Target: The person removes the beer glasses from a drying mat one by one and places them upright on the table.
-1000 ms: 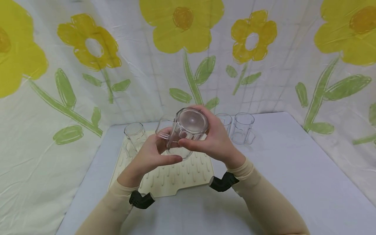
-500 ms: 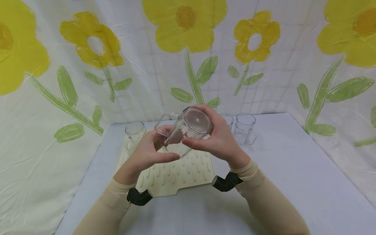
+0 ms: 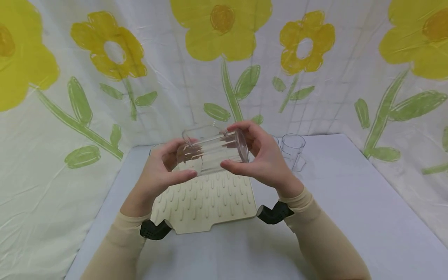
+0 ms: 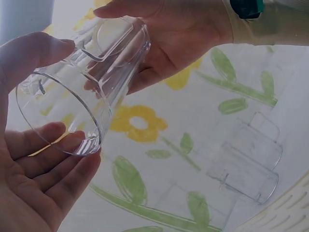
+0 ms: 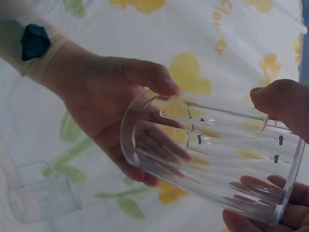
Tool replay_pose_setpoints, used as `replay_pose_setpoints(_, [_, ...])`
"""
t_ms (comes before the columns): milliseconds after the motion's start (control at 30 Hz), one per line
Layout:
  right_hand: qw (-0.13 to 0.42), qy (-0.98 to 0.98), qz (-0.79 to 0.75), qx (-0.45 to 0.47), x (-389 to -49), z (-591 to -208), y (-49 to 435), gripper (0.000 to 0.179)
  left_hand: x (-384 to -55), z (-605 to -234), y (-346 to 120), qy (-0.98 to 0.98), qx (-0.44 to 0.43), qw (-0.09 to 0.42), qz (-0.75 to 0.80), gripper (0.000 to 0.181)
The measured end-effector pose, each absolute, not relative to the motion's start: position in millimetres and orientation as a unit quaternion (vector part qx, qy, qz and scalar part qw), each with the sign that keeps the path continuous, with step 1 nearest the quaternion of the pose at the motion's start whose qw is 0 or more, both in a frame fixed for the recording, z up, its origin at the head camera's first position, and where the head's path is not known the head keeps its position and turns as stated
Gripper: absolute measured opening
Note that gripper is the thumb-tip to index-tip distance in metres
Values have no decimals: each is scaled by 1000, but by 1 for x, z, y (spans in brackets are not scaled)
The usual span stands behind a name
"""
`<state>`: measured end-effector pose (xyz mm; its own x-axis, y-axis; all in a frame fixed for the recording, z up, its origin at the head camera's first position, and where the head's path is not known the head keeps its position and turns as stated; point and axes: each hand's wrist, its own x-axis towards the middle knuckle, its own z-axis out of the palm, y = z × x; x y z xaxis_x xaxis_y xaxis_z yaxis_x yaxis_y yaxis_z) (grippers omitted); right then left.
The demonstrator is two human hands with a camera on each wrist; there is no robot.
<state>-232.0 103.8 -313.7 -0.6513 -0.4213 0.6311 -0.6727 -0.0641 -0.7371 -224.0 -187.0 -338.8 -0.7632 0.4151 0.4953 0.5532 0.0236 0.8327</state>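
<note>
A clear glass mug (image 3: 213, 153) lies tilted on its side in the air between both hands, handle uppermost in the head view. Its rim points at my left hand (image 3: 159, 167), which holds that end with the thumb in front and the fingers behind. My right hand (image 3: 262, 159) grips the base end between thumb and fingers. In the left wrist view the mug (image 4: 91, 82) has its round opening facing the left palm. The right wrist view has the mug (image 5: 217, 154) spanning both hands, and it appears to hold nothing.
Below the hands lies a cream ridged draining mat (image 3: 210, 206) on a white-covered table (image 3: 343, 210). Another glass mug (image 3: 293, 146) stands at the back right, beside one mostly hidden by my right hand. A further mug's rim (image 3: 155, 147) shows behind my left hand. A flower-printed curtain (image 3: 175, 85) hangs behind.
The mug has turned from base-towards-me to nearly sideways, its base now facing right and its handle swung to the top. My left hand has shifted left and up along with the rim.
</note>
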Motion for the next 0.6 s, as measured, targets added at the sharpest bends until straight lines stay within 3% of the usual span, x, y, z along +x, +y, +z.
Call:
replay_pose_setpoints(300, [97, -711, 568, 404, -237, -317, 105, 64, -221, -331, -194, -676, -349, 126, -636, 70])
replay_pose_setpoints(600, [54, -756, 524, 390, -243, -327, 96, 58, -220, -327, -194, -631, -352, 179, -668, 68])
